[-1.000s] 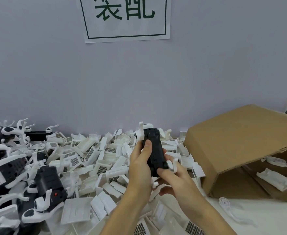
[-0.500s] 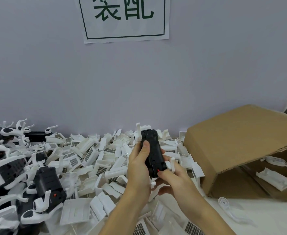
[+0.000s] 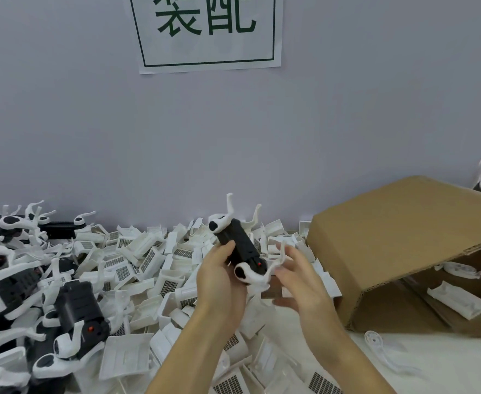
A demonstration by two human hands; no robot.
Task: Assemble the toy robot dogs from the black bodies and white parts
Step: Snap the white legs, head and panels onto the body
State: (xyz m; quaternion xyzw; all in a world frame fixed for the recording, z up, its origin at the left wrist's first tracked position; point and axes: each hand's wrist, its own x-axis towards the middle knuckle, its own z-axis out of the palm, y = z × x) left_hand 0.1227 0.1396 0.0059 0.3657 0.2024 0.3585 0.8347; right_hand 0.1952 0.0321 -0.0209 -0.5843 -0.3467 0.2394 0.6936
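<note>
Black body (image 3: 240, 245) sits in our left hand (image 3: 219, 277), fingers curled round it, held above the white parts pile (image 3: 154, 260). White legs (image 3: 254, 273) are on it, near and far ends. Our right hand (image 3: 299, 277) is just right of it, fingers loosely spread, tips at the near leg. Cardboard box (image 3: 389, 223) right, finished dogs (image 3: 71, 317) left.
</note>
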